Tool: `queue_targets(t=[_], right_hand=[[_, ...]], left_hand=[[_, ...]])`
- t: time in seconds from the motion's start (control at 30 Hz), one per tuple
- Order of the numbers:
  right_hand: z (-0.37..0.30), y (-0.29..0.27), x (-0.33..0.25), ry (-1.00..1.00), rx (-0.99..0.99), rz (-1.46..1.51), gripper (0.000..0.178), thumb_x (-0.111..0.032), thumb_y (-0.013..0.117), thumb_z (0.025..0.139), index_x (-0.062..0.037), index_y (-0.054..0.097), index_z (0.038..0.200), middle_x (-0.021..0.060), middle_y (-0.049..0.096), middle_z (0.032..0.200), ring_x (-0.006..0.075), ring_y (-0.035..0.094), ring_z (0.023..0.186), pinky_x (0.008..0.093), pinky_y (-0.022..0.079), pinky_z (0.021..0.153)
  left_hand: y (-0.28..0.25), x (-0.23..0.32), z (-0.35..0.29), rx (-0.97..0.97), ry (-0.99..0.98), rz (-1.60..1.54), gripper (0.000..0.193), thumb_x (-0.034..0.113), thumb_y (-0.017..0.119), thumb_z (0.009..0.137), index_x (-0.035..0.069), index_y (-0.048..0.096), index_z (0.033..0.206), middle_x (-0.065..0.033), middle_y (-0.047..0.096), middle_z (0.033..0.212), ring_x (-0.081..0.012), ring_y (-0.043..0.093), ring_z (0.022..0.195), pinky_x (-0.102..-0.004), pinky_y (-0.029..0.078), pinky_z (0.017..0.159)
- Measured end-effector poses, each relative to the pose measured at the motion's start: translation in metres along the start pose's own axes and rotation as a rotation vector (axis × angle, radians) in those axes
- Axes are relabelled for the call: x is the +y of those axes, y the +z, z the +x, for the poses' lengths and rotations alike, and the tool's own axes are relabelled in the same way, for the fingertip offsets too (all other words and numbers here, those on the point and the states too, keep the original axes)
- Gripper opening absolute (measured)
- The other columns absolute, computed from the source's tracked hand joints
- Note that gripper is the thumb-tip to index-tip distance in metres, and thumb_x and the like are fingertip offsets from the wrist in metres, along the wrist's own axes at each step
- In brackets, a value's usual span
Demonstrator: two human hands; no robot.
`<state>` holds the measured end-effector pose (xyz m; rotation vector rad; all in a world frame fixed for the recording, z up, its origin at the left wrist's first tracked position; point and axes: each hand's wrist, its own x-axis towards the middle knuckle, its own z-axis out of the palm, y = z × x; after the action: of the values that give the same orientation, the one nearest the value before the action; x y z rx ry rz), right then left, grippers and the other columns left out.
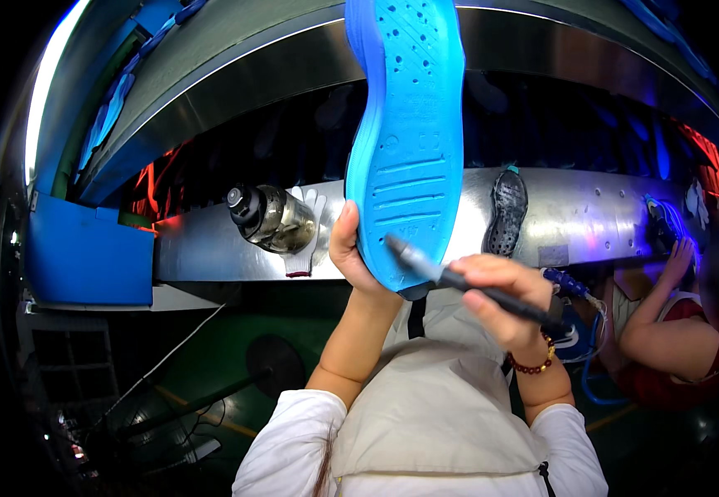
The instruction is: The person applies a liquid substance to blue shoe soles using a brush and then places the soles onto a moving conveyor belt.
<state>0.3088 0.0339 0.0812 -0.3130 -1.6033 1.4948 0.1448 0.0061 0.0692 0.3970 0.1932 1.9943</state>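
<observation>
My left hand (351, 253) is closed round the lower, heel end of a long bright blue shoe sole (413, 157), its thumb lying along the left edge. The sole stands nearly upright in front of me and shows ridges, small holes and moulded marks. In my right hand (508, 294) is a brush (459, 282) with a dark handle and a pale grey tapered head, pinched between the fingers. Its blurred tip lies over the heel area of the sole; whether it touches I cannot tell.
On the metal bench (210, 244) stand a glass bottle with black cap (270, 217), a white glove (314, 219) and a dark speckled sole (507, 211). A conveyor (285, 70) curves behind. At right, a co-worker's arm (666, 311) reaches to the bench. A round stool base (275, 364) is lower left.
</observation>
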Motion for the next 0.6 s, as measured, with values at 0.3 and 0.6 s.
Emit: queue_targets(t=[0.3, 0.6], right_hand=[[0.026, -0.025, -0.016, -0.119, -0.290, -0.130, 0.018, 0.006, 0.065, 0.067, 0.0037, 0.062, 0.085, 0.0174, 0.064, 0.085, 0.0262, 0.063, 0.081, 0.0320, 0.050, 0.075], [0.018, -0.012, -0.028, -0.202, -0.593, -0.274, 0.017, -0.004, 0.072, 0.065, -0.0031, 0.064, 0.079, 0.0104, 0.066, 0.084, 0.0228, 0.064, 0.080, 0.0333, 0.050, 0.073]], left_hand=[[-0.002, 0.007, 0.006, -0.060, -0.119, -0.030, 0.056, 0.035, 0.042, 0.083, -0.006, 0.040, 0.121, -0.0203, 0.052, 0.114, -0.0288, 0.055, 0.098, -0.0404, 0.044, 0.087], [-0.003, 0.017, 0.022, -0.074, -0.286, -0.103, 0.049, 0.030, 0.041, 0.085, -0.008, 0.046, 0.116, -0.0220, 0.056, 0.108, -0.0297, 0.059, 0.092, -0.0397, 0.047, 0.083]])
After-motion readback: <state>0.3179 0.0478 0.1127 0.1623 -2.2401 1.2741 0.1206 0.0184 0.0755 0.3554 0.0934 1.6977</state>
